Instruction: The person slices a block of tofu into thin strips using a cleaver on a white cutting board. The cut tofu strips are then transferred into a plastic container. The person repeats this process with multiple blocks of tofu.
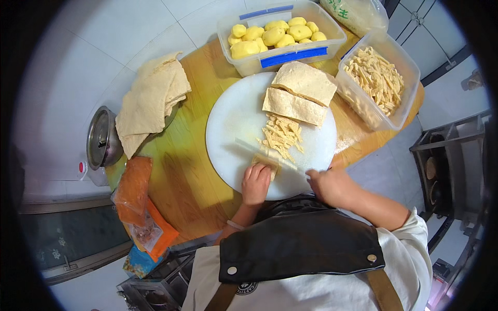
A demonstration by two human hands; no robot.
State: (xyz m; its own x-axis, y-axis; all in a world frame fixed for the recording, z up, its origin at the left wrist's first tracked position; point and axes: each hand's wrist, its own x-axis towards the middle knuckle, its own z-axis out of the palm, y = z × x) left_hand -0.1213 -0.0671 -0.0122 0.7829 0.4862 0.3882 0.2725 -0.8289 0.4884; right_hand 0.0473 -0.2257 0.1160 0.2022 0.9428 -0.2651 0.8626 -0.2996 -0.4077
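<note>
My right hand (330, 186) grips the handle of a kitchen knife (268, 152), its broad blade blurred and slanting up to the left. My left hand (257, 182) presses a small stack of pale sheet food (268, 163), which looks like tofu sheet, on a round white cutting board (229, 116). The blade lies against the far side of this stack, close to my left fingertips. Just beyond it is a heap of cut strips (282, 134). Larger slabs of the same food (305, 87) lie at the board's far right, parted by one cut.
A plastic bin (249, 68) of peeled potatoes (274, 35) stands behind the board. To its right is a bin (404, 97) of cut strips (375, 79). Folded sheets (151, 101) sit on the left, near a metal pot (105, 138) and food packets (134, 190). The wooden table (186, 186) has rounded edges.
</note>
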